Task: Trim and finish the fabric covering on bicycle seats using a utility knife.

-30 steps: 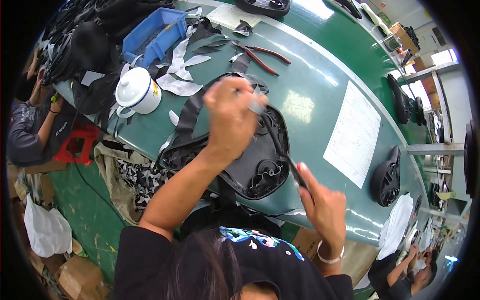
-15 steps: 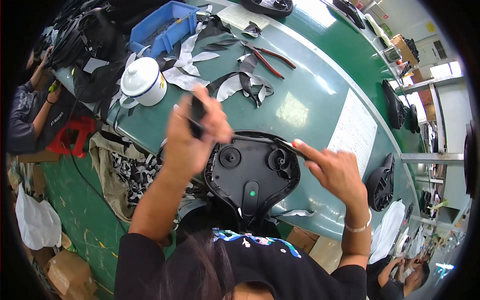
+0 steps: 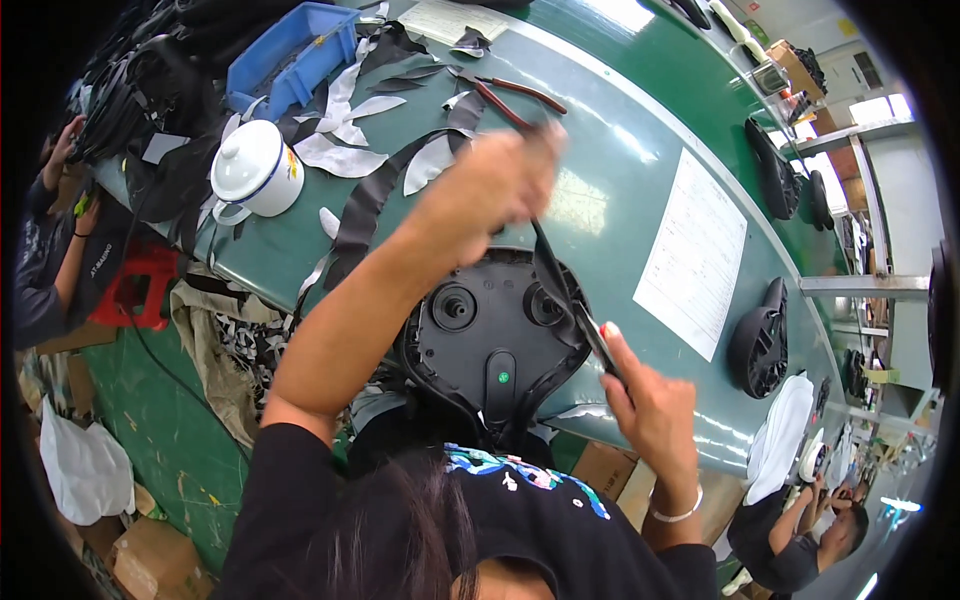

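Observation:
A black saddle-shaped seat [image 3: 470, 345] lies underside up at the table's edge, close to my body, with round sockets and a small green sticker. My left hand [image 3: 505, 185], smeared by motion, is closed above its far edge. From that fist a strip of black covering material [image 3: 548, 265] stretches down to the seat's right rim. My right hand [image 3: 655, 405] grips a slim dark blade-like tool [image 3: 598, 345], its exact kind unclear, against the strip at that rim. Red-handled pincers [image 3: 510, 100] lie beyond my left hand, partly hidden by it.
Black and white offcuts [image 3: 345, 135] litter the green table around a white lidded mug [image 3: 258, 168] and a blue bin [image 3: 290, 55]. A written sheet [image 3: 692, 255] and another black seat part [image 3: 760, 340] are at right. Two people [image 3: 815, 535] work nearby, one at each side.
My left hand has swung right and away from me across the seat, drawing the black strip taut. The right hand has shifted nearer my body along the right rim with the tool.

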The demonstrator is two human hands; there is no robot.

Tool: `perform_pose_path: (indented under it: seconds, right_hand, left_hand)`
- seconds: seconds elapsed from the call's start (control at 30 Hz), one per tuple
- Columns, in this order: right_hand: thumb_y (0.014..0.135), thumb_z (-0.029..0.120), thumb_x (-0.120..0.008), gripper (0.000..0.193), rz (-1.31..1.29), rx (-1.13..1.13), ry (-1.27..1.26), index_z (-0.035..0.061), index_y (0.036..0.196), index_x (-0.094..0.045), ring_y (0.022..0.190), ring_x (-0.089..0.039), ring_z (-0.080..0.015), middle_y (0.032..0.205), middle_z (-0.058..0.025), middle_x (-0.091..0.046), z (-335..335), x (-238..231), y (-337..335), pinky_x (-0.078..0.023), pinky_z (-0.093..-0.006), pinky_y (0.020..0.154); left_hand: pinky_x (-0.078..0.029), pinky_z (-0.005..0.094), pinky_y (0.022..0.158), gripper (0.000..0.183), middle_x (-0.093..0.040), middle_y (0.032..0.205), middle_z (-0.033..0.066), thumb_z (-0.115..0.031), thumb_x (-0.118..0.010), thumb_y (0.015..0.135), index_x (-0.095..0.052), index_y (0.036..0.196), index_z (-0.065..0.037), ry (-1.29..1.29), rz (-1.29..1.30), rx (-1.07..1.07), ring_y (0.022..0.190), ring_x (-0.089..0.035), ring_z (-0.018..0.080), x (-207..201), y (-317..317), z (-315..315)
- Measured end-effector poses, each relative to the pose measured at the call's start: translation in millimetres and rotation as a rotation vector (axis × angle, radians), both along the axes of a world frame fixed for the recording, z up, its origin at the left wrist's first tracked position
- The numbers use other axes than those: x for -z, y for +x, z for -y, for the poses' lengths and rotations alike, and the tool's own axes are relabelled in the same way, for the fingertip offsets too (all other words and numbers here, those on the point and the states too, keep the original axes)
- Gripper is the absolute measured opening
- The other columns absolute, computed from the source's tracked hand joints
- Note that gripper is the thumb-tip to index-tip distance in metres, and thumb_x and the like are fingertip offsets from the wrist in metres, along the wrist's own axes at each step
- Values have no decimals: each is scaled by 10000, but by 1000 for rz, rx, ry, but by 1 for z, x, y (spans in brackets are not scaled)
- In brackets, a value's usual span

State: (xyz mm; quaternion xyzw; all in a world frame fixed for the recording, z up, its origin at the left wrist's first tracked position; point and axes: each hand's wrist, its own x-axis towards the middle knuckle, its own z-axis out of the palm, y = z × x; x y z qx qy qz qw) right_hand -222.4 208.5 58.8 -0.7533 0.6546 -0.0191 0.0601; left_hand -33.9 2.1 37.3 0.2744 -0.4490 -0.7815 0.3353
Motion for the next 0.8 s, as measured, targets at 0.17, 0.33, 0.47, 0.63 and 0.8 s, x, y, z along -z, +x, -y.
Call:
perform_pose_path:
  seconds: [0.17,0.33,0.47,0.63,0.8]
  right_hand:
    - [827,167,-652,510,474,341,75,109,1312,-506,548,-606,-289,765,-137,-655,-35,10,25,-437,-335,495]
    - [829,95,-634,555,956,673,152,78,1349,-441,536,-594,-136,833,-123,-691,-33,17,1,-471,-257,525]
    - [854,92,-629,419,1133,785,-256,17,1238,-477,535,-486,-61,757,-26,-576,-11,37,-37,-415,-194,500]
    - [874,117,-618,379,1174,808,-425,21,1216,-485,549,-472,-55,744,-13,-530,9,56,-76,-391,-184,507]
    - [846,128,-656,378,987,819,-576,23,1181,-514,543,-464,-47,730,3,-519,51,67,-154,-374,-188,486]
  left_hand:
    - [-268,239,471,414,-403,547,-14,-361,-479,949,-459,639,-88,-63,-294,-1246,481,-322,90,-20,42,8]
    - [-447,310,677,375,-626,721,87,-423,-635,826,-621,932,-64,-832,726,-460,694,-576,203,10,39,-13]
    - [-477,373,813,462,-665,908,181,-464,-655,797,-660,983,-41,-824,946,335,922,-637,297,42,38,8]
    - [-464,342,749,386,-640,865,152,-335,-580,894,-582,1012,32,-328,512,-468,807,-603,221,38,-10,52]
    - [-491,377,748,185,-647,917,133,-150,-636,799,-624,927,-17,-970,441,919,823,-619,273,42,-39,25]
